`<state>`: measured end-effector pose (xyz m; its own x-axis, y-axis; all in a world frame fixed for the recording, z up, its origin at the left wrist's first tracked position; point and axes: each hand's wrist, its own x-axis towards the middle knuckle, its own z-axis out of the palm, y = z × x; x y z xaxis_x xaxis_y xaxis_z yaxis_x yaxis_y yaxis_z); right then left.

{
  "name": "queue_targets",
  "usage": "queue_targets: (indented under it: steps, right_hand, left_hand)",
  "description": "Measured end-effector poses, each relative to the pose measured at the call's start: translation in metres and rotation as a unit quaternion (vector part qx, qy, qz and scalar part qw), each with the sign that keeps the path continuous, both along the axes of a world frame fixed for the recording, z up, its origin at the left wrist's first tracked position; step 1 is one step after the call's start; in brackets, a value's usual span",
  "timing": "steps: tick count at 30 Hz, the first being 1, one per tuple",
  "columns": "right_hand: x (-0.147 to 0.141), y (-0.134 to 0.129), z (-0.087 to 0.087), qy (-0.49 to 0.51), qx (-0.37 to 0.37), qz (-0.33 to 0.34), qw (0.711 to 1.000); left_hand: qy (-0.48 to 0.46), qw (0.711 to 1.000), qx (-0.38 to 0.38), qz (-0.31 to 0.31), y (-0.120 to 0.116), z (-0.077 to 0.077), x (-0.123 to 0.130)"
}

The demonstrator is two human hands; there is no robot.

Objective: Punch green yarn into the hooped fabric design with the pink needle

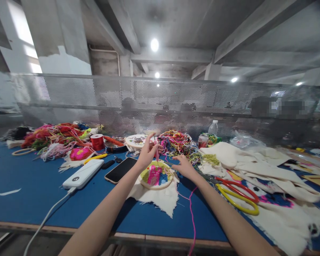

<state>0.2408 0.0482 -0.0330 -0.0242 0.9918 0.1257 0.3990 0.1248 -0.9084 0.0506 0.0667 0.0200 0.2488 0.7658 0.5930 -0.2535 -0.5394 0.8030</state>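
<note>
A round hoop (pixel 164 187) holding cream cloth (pixel 160 199) lies on the blue table, its stitched area pink, yellow-green and blue. Above its back edge, my left hand (pixel 149 151) is closed around a pink punch needle pen (pixel 157 154), held upright with the tip near the stitching. My right hand (pixel 185 166) hovers at the right of the hoop, fingers apart and bent, with nothing seen in it. A bright pink yarn (pixel 192 217) runs from beside the hoop past the table's front edge.
Left are a white power bank (pixel 84 173) with a cable, a black phone (pixel 121 170) and a red spool (pixel 97 142). Tangled yarn (pixel 178 142) lies behind the hoop. Red-and-yellow-handled scissors (pixel 238 193) and cream cloths (pixel 256 163) are right, a bottle (pixel 213 128) behind.
</note>
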Motion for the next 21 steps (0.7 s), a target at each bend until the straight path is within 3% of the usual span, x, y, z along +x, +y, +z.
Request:
queue_targets:
  steps: [5,9,14,21]
  right_hand:
    - [-0.019,-0.018,0.011,0.09,-0.005,0.158,0.983]
    - [-0.028,-0.02,0.006,0.147,-0.028,0.249,0.957]
    - [-0.029,-0.012,-0.005,0.173,-0.035,0.255,0.951]
    - [-0.031,-0.007,-0.01,0.16,-0.038,0.237,0.957]
  left_hand:
    - [0.028,0.999,0.026,0.006,-0.003,-0.008,0.002]
    - [0.051,0.998,0.048,0.005,-0.009,-0.011,0.003]
    - [0.076,0.992,0.097,0.009,-0.015,-0.01,0.01]
    - [0.016,0.999,0.031,-0.034,-0.023,-0.008,0.016]
